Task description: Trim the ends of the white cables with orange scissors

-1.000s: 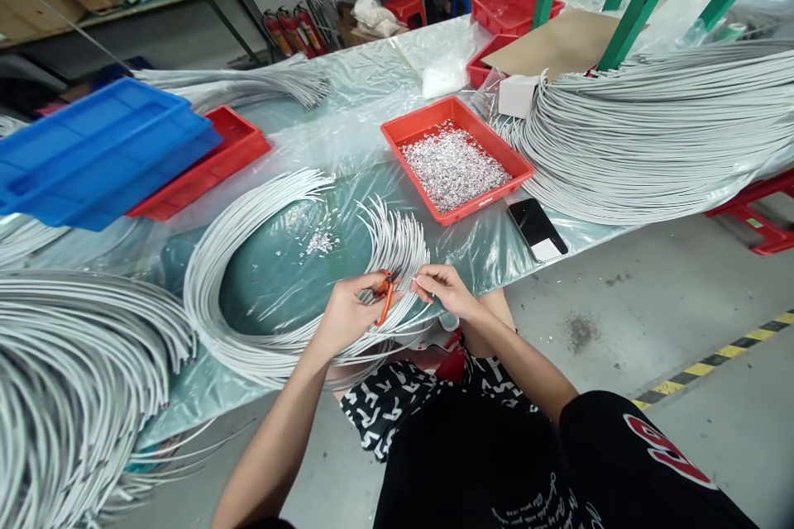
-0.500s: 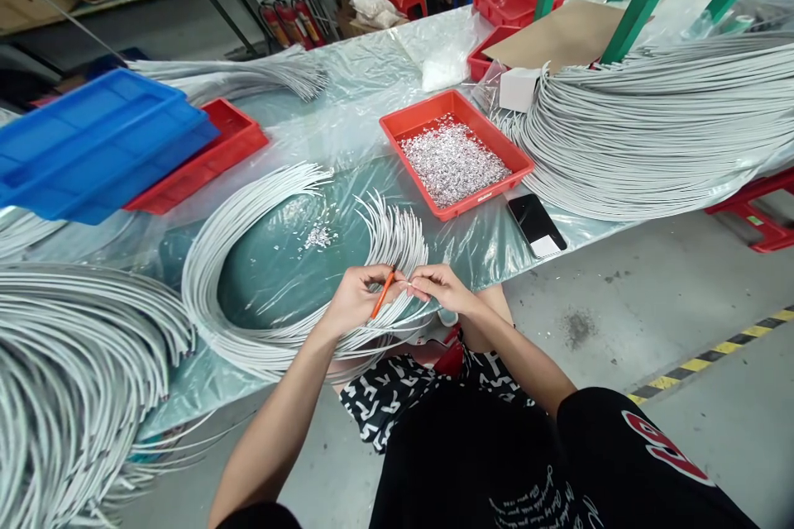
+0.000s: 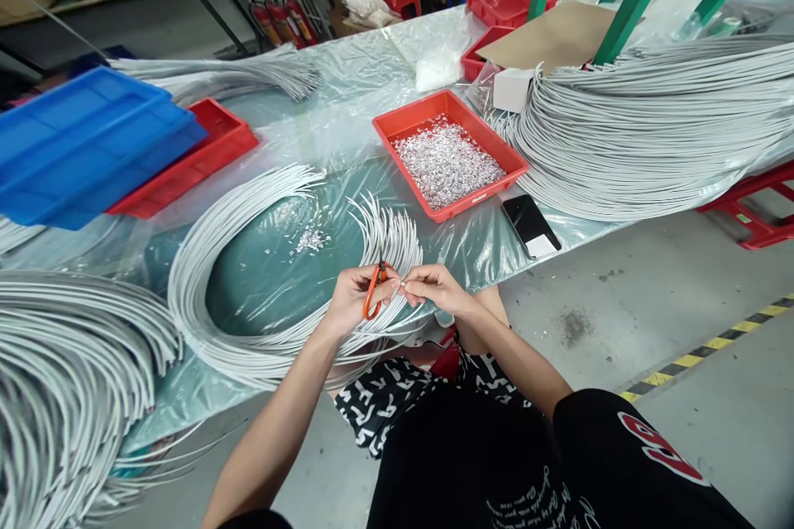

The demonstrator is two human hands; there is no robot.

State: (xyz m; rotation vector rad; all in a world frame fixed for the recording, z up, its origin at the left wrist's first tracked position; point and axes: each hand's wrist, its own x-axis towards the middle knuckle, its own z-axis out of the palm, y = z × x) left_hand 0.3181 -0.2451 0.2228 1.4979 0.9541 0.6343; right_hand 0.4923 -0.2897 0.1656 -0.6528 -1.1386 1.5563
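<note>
My left hand (image 3: 355, 297) is closed round small orange-handled pliers (image 3: 372, 294), whose dark head points away from me. Its thumb and finger also meet at a thin grey cable end. Facing it, my right hand (image 3: 436, 288) pinches the same cable end (image 3: 402, 284); the fingertips hide most of it. Under and behind both hands curves a looped bundle of grey cables (image 3: 192, 289), its cut ends fanned out just beyond my fingers. Inside the loop lies a small heap of shiny bits (image 3: 312, 240) on the green table cover.
Beyond my hands stands a red tray (image 3: 450, 211) of small silvery parts, with a phone (image 3: 531, 225) beside it near the table edge. More grey cables (image 3: 651, 140) lie at right and others (image 3: 68, 364) at left. Blue trays (image 3: 93, 140) rest over a red tray (image 3: 229, 132).
The pliers have turned in my left hand, so both orange handles and the dark head now show. My hands stay together at the cable end. The whole view has shifted slightly.
</note>
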